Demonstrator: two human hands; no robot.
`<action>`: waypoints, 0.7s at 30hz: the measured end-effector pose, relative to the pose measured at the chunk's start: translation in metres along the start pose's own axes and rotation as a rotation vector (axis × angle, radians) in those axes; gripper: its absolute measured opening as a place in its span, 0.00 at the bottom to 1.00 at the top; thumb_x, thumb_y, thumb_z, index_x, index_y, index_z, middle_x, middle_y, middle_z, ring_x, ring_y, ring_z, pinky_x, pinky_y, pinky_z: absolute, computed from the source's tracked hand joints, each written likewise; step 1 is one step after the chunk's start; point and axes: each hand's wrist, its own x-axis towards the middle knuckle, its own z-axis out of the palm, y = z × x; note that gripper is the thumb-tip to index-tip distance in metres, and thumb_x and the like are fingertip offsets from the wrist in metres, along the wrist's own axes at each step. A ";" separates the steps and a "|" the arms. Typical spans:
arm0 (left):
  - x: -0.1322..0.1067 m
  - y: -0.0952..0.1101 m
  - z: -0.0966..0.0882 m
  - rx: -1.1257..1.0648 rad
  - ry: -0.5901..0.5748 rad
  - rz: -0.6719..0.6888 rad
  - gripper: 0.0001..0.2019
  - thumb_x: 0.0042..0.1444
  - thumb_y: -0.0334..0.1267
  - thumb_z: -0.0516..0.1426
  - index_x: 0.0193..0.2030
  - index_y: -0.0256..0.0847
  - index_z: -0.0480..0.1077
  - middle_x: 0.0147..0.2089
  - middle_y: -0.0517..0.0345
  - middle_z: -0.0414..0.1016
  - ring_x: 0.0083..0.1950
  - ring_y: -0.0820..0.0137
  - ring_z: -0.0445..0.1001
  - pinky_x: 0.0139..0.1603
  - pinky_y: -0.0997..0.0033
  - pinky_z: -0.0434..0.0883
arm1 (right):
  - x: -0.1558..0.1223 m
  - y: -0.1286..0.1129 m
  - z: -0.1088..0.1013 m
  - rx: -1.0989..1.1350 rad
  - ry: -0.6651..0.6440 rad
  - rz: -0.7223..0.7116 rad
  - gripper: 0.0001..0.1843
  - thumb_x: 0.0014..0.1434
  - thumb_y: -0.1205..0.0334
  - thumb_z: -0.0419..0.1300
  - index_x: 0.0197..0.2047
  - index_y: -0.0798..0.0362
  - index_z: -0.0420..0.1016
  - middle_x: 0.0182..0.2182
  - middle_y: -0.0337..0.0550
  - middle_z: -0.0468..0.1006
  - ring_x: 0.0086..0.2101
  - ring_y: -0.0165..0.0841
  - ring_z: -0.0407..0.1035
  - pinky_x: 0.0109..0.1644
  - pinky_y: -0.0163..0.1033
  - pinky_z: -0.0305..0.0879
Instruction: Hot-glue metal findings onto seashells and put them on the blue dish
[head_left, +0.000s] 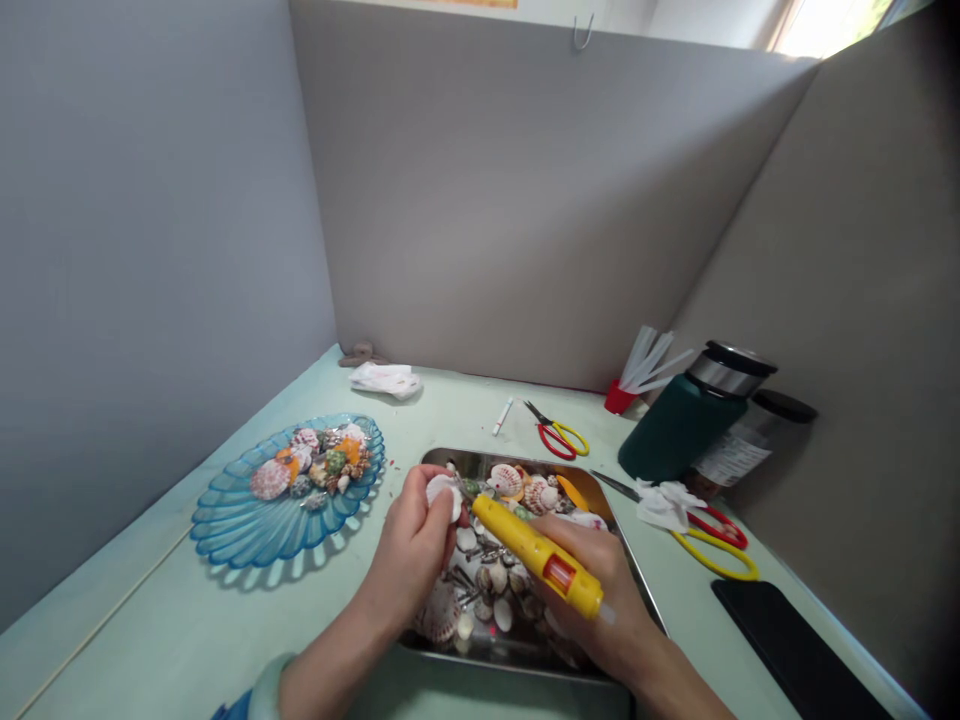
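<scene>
Between the fingers of my left hand (pixel 417 535) is a white seashell (pixel 445 494), held over the left side of a metal tray. My right hand (pixel 592 570) grips a yellow hot glue gun (pixel 532 550), its nozzle pointing at the shell. A clear glue stick end pokes out of the gun's back. Below both hands, the metal tray (pixel 525 668) holds many loose shells, among them a striped scallop shell (pixel 507 479). My right-hand fingers are partly hidden behind the gun.
To the left stands a blue scalloped glass dish (pixel 255 530) bearing a cluster of shells. White tissue (pixel 385 379), scissors (pixel 559 437), a red cup (pixel 619 397) of glue sticks, a green bottle (pixel 679 425), larger scissors (pixel 716 555) and a black phone-like slab (pixel 795 645) surround the tray. Grey partitions enclose the table.
</scene>
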 end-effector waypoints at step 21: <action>0.005 0.007 -0.004 -0.265 -0.174 -0.128 0.08 0.53 0.41 0.54 0.36 0.42 0.59 0.17 0.71 0.64 0.11 0.84 0.49 0.12 0.83 0.47 | 0.005 -0.007 -0.001 0.047 0.054 0.107 0.13 0.59 0.59 0.56 0.25 0.53 0.65 0.20 0.34 0.65 0.20 0.27 0.59 0.24 0.33 0.55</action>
